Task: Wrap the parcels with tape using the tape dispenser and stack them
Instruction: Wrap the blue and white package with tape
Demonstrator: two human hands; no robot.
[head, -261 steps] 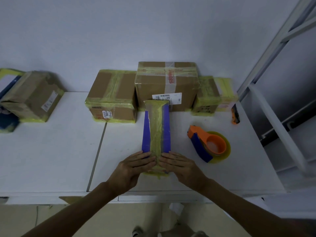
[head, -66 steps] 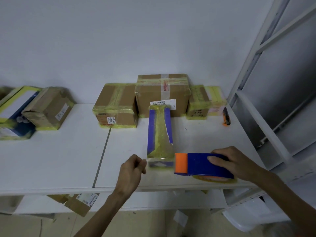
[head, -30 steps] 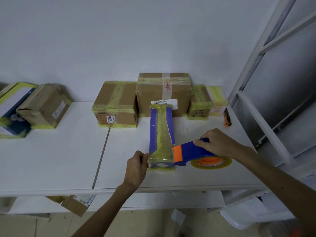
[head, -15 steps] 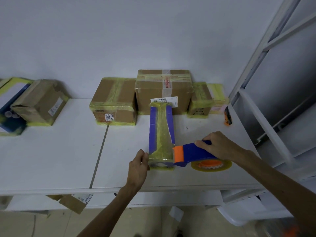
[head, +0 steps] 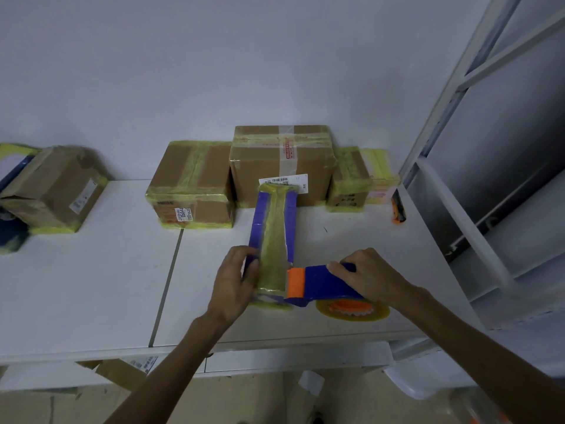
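Bare forearms (head: 174, 359); bare left hand (head: 234, 284), right hand (head: 365, 275)

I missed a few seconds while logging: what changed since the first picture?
The right hand picked up the tape dispenser and brought it left against the blue parcel at its near end. The left hand shifted to grip its left side. The cardboard boxes stayed.
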